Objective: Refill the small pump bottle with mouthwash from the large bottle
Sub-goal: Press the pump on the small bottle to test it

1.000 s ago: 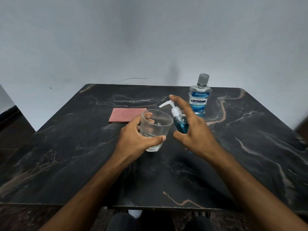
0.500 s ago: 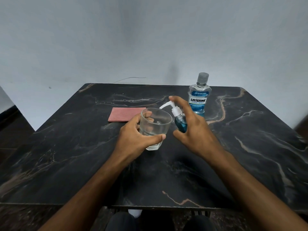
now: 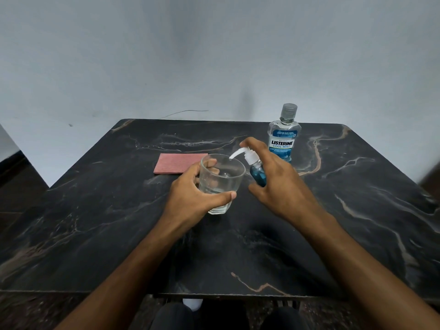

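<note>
Head view: The left hand (image 3: pixel 190 196) grips a clear glass (image 3: pixel 221 183), thumb across the near wall and fingers (image 3: pixel 210 163) curled round the far side. The glass stands on the dark marbled worktop (image 3: pixel 357 210), or only just clear of it; which cannot be told. The right hand (image 3: pixel 278 184) holds the small pump bottle (image 3: pixel 258 173), thumb and lower fingers wrapped round its blue-filled body, index finger resting on top of the white pump head (image 3: pixel 247 154). The spout (image 3: pixel 234 154) points over the rim of the glass. The large bottle (image 3: pixel 284 136) stands upright and capped near the far edge of the worktop, just behind the right hand. A pink cloth (image 3: pixel 177 163) lies flat behind the glass, to its left.

Risks, as judged from this arrangement:
- The spout tip sits near the rim; a sharp press may send liquid outside the glass.
- The small bottle is held tilted; pressing down may make it slip in the grip.
- The right hand is near the large bottle; a backward movement may topple it.
</note>
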